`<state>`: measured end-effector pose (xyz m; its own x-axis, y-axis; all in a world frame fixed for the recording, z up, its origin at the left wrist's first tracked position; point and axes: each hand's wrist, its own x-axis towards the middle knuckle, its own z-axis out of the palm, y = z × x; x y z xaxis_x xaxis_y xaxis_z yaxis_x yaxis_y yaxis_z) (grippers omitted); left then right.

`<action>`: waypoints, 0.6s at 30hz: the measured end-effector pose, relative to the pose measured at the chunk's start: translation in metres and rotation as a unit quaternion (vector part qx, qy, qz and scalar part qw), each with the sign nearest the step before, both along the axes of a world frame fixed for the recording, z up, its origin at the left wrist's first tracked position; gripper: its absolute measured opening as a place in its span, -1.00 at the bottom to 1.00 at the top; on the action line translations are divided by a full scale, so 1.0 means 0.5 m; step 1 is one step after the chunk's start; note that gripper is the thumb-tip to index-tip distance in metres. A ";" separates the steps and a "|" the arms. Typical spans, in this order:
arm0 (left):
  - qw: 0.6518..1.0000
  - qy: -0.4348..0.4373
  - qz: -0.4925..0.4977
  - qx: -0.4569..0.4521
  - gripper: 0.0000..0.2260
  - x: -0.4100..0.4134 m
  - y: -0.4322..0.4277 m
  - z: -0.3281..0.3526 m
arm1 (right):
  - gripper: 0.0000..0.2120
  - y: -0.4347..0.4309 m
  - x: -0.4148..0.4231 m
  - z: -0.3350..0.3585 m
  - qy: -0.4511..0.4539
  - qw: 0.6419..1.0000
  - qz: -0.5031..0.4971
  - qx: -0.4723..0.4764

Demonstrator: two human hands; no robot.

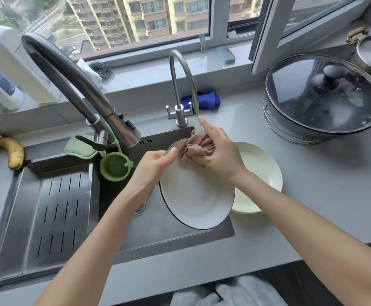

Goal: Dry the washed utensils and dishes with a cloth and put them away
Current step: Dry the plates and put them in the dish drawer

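Your left hand [152, 171] grips the dark-rimmed white round plate [196, 197] over the sink; your right hand [218, 155] clutches the crumpled pinkish-brown cloth [194, 146] against it

1. A round white plate [194, 195] with a thin dark rim was held tilted over the sink [158, 235], gripped at its far-left edge by the left hand [151, 171].
2. A bunched pinkish-brown cloth [196, 146] was pressed against the plate's far edge, clutched in the right hand [220, 155].
3. A cream dish [259, 168] was set upright just right of the plate, partly hidden behind it.
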<state>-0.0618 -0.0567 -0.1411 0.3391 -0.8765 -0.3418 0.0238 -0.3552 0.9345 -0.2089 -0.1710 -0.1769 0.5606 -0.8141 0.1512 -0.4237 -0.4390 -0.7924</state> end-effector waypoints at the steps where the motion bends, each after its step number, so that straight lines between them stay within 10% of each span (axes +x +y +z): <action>1: 1.000 -0.006 0.029 -0.010 -0.45 -0.002 -0.002 -0.003 | -0.41 -0.004 -0.004 -0.002 -0.006 0.996 -0.037 0.083; 8: 0.968 -0.016 0.238 -0.080 -0.61 -0.066 -0.004 0.009 | -0.74 0.072 -0.043 -0.044 -0.244 0.800 -0.243 0.492; 11: 0.940 0.022 0.332 -0.080 -0.57 -0.132 0.034 -0.014 | -0.54 0.092 -0.052 -0.048 -0.273 0.741 -0.277 0.548; 14: 0.948 0.067 0.307 -0.038 -0.76 -0.150 0.078 -0.036 | -0.67 0.093 -0.073 -0.022 -0.182 0.778 -0.282 0.532; 18: 0.996 0.056 0.017 0.071 -0.83 -0.032 0.061 -0.029 | -0.64 0.066 -0.099 0.032 -0.068 0.899 -0.188 0.389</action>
